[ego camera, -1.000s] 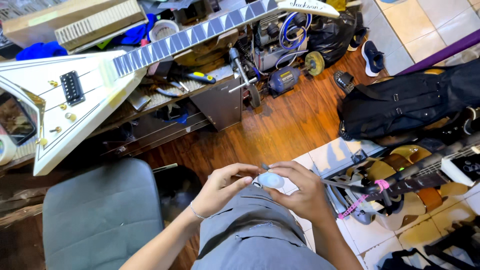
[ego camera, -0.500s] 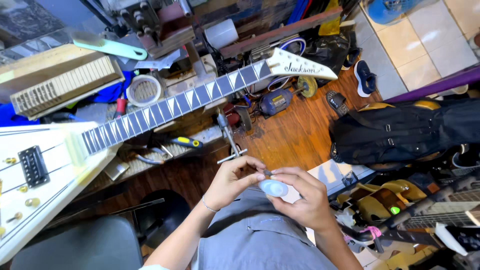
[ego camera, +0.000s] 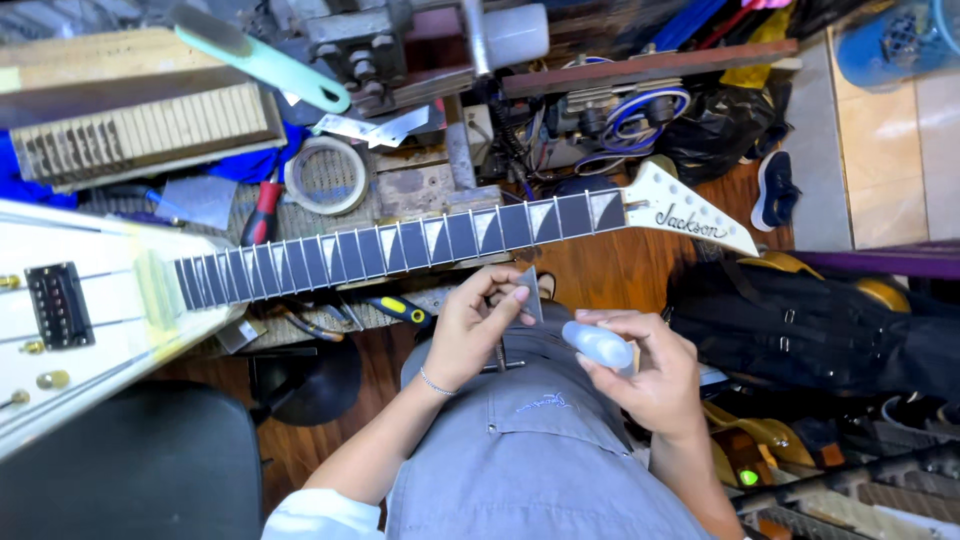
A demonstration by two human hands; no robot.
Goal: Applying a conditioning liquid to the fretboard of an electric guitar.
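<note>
A white V-shaped electric guitar (ego camera: 90,300) lies across a cluttered workbench, its dark neck (ego camera: 400,245) with pale triangular inlays running right to a pointed white headstock (ego camera: 685,215). My left hand (ego camera: 478,325) is just below the neck and pinches a small grey triangular piece (ego camera: 528,290) between its fingertips. My right hand (ego camera: 650,372) holds a small pale blue bottle (ego camera: 597,343) lying on its side. Both hands hover over my grey-clad lap (ego camera: 530,450).
A roll of tape (ego camera: 326,175), a red-handled tool (ego camera: 262,212), a ridged wooden block (ego camera: 140,130) and a mint-green handle (ego camera: 265,60) sit on the bench. A black guitar bag (ego camera: 810,330) and several guitars lie on the floor at right. A dark stool (ego camera: 130,460) stands lower left.
My view has swung so the guitar neck now lies right above my hands. The hands have moved apart: the left has lifted toward the neck with the small piece, the right keeps the bottle.
</note>
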